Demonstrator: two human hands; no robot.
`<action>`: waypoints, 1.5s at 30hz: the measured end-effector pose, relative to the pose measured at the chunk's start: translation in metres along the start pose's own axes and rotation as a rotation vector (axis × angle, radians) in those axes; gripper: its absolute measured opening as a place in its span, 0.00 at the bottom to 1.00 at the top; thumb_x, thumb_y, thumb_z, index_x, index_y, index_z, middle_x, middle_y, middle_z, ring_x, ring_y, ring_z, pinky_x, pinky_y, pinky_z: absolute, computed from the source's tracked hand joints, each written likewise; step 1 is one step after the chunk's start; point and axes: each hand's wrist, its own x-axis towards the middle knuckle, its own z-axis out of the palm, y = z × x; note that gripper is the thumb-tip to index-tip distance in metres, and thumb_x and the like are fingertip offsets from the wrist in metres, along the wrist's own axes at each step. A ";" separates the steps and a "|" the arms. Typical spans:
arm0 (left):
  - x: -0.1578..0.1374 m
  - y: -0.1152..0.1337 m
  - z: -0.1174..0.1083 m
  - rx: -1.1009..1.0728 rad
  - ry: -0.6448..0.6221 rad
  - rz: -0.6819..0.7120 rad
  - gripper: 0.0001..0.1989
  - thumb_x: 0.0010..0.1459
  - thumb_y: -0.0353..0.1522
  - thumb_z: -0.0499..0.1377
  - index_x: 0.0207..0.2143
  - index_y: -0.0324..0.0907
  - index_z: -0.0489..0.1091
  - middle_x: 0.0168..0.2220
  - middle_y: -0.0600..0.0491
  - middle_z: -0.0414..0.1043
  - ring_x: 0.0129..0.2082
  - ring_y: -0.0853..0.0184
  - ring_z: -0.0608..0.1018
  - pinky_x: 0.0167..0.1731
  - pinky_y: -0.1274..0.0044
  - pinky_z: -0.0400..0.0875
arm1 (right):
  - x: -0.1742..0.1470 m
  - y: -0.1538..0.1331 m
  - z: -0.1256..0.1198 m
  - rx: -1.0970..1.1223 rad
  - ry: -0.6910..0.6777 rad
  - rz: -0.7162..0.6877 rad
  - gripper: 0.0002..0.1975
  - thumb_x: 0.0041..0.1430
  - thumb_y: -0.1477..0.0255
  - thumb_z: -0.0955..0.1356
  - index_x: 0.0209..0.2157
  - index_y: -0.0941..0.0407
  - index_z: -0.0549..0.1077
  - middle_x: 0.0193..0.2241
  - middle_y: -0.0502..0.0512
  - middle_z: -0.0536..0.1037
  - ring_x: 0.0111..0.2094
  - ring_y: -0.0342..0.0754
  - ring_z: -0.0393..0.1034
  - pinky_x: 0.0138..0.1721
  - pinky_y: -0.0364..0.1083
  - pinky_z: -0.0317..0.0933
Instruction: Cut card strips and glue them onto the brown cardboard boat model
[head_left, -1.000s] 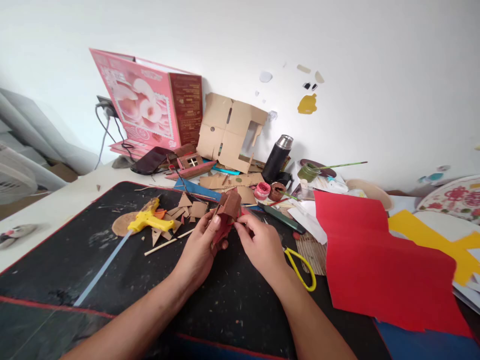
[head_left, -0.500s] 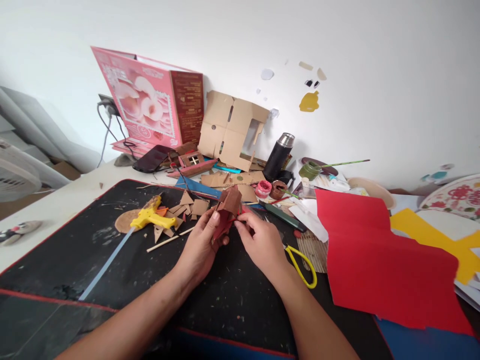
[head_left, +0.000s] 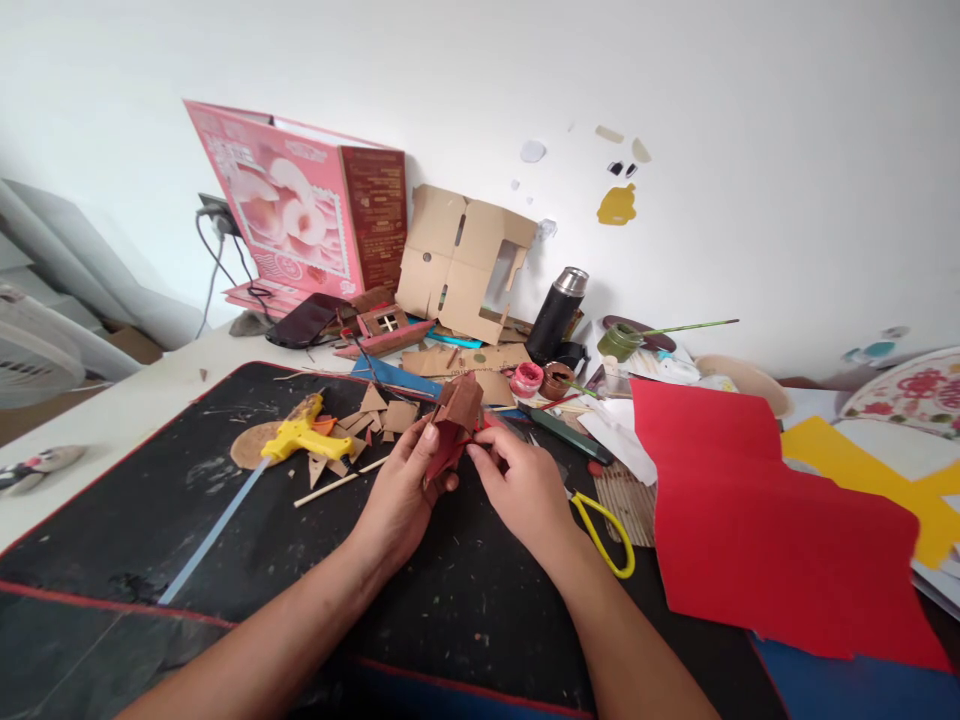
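In my left hand (head_left: 403, 490) is a small reddish-brown cardboard model (head_left: 457, 405), raised above the black mat (head_left: 450, 620); the fingers wrap round its left side and underside. My right hand (head_left: 519, 482) is at the model's right side, thumb and forefinger pinched on a thin red strip (head_left: 471, 440) that touches the model. Most of the strip is hidden by the fingers. Left of the hands lie a yellow glue gun (head_left: 304, 430), cardboard scraps (head_left: 371, 405) and a thin wooden stick (head_left: 334, 483). Yellow-handled scissors (head_left: 609, 535) lie beside my right wrist.
A large red sheet (head_left: 750, 510) covers the right side, near yellow paper (head_left: 855, 470). Behind stand a black flask (head_left: 556, 315), paint jars (head_left: 526, 378), a cardboard panel (head_left: 457, 260) and a pink box (head_left: 292, 200). A green cutter (head_left: 559, 427) lies right of the hands.
Both hands keep nearly the same hold on the model and the strip. The view has shifted very slightly; nothing else visibly moves.
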 end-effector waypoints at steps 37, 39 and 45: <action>0.000 0.006 0.004 -0.044 0.081 -0.158 0.11 0.63 0.22 0.59 0.43 0.36 0.81 0.41 0.44 0.84 0.35 0.61 0.85 0.29 0.75 0.82 | 0.000 0.001 -0.005 0.008 0.000 0.037 0.09 0.72 0.69 0.68 0.43 0.52 0.82 0.32 0.52 0.87 0.30 0.50 0.80 0.32 0.45 0.60; 0.000 0.006 0.004 -0.038 0.091 -0.154 0.12 0.60 0.20 0.59 0.42 0.36 0.81 0.39 0.45 0.84 0.34 0.62 0.84 0.28 0.75 0.81 | -0.001 0.001 -0.005 -0.004 0.005 0.026 0.09 0.72 0.68 0.68 0.43 0.52 0.82 0.31 0.52 0.87 0.29 0.50 0.80 0.31 0.45 0.60; 0.000 0.005 0.003 -0.026 0.079 -0.149 0.09 0.57 0.23 0.64 0.41 0.36 0.80 0.37 0.45 0.82 0.31 0.63 0.82 0.26 0.76 0.77 | -0.001 0.002 -0.004 -0.024 0.012 -0.002 0.09 0.72 0.68 0.68 0.42 0.52 0.82 0.29 0.52 0.85 0.27 0.50 0.78 0.30 0.46 0.59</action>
